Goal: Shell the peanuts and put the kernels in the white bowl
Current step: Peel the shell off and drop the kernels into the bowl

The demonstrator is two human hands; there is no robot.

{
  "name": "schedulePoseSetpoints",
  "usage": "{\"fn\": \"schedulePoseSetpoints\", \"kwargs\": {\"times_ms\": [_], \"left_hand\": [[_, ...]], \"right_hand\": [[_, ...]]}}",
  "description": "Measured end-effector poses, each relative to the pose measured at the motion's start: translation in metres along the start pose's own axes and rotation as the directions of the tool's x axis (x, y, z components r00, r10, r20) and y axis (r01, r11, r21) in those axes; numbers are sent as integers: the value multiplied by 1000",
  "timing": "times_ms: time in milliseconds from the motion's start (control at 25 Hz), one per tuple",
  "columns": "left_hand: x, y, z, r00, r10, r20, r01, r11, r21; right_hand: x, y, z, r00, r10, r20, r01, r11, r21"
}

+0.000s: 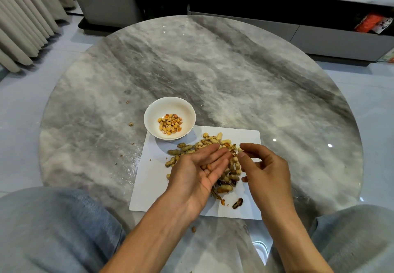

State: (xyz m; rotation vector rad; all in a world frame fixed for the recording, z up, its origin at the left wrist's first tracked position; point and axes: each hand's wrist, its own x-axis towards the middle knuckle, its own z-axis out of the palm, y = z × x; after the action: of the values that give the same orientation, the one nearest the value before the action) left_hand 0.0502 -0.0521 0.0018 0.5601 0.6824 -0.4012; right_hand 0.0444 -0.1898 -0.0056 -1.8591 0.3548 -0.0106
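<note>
Round marble table [213,63] is filling most of the view; its near edge is being cut off by the person's knees in grey-blue trousers [49,228] at the bottom corners; a dark cabinet [255,1] is running across the top, only partly in frame. White sheet of paper [147,178] is lying on the near part of the table; both forearms are covering its lower middle. Left hand [200,172] is lying palm up over the paper, fingers nearly straight and together, cradling a few small brownish bits that are hard to make out as kernels or skin. Right hand [264,166] is hovering just beside it, thumb and forefinger curling toward a split shell [233,150] at the left fingertips; whether they are actually pinching it cannot be told. Pile of peanuts [210,141] is sitting on the paper, largely hidden under the hands; broken shells [226,187] are lying at its near side. White bowl [149,117] is standing on the paper's far left corner, holding a small heap of kernels [170,125]; stray crumbs [130,124] are lying on the table to its left.
</note>
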Motion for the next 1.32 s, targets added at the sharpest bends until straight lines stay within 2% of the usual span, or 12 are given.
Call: {"fn": "schedulePoseSetpoints", "kwargs": {"times_ms": [80, 160, 240, 400, 560, 640, 720, 800, 920, 1080, 1240, 1320], "left_hand": [[-1, 2, 1, 1000, -1, 7, 1, 1000, -31], [-3, 4, 1, 1000, 2, 21, -1, 999, -51], [-4, 6, 1, 999, -3, 41, 5, 999, -53], [-3, 3, 1, 998, -24, 52, 22, 999, 30], [-3, 4, 0, 997, -25, 69, 19, 996, 84], [-4, 4, 1, 995, -37, 96, 31, 997, 64], [-5, 3, 2, 995, -28, 91, 23, 998, 55], [-4, 2, 2, 997, -8, 72, 4, 999, 50], [-4, 3, 1, 997, 12, 70, -16, 999, 52], [-5, 2, 2, 996, 68, 52, -72, 993, 92], [-6, 3, 0, 981, 187, -45, -165, 937, 308], [-8, 4, 1, 950, 312, -4, -258, 794, 550]], "right_hand": [[-4, -2, 1, 987, -154, 50, 157, 987, -47], [-9, -4, 7, 926, -319, 201, 351, 924, -153], [-12, 1, 15, 859, -406, 312, 481, 849, -220], [-6, 5, 14, 870, -411, 271, 473, 850, -231], [-5, 1, 11, 822, -469, 322, 555, 786, -272], [-6, -2, 10, 859, -414, 303, 491, 833, -254], [-7, -6, 11, 937, -256, 236, 303, 934, -188], [-6, -8, 9, 978, -106, 181, 117, 992, -51], [-4, -10, 7, 979, 47, 197, -77, 986, 146], [-2, -10, 2, 966, 103, 239, -172, 942, 287], [1, -9, -3, 956, 132, 261, -225, 902, 368], [2, -9, -3, 955, 132, 265, -226, 903, 366]]}}
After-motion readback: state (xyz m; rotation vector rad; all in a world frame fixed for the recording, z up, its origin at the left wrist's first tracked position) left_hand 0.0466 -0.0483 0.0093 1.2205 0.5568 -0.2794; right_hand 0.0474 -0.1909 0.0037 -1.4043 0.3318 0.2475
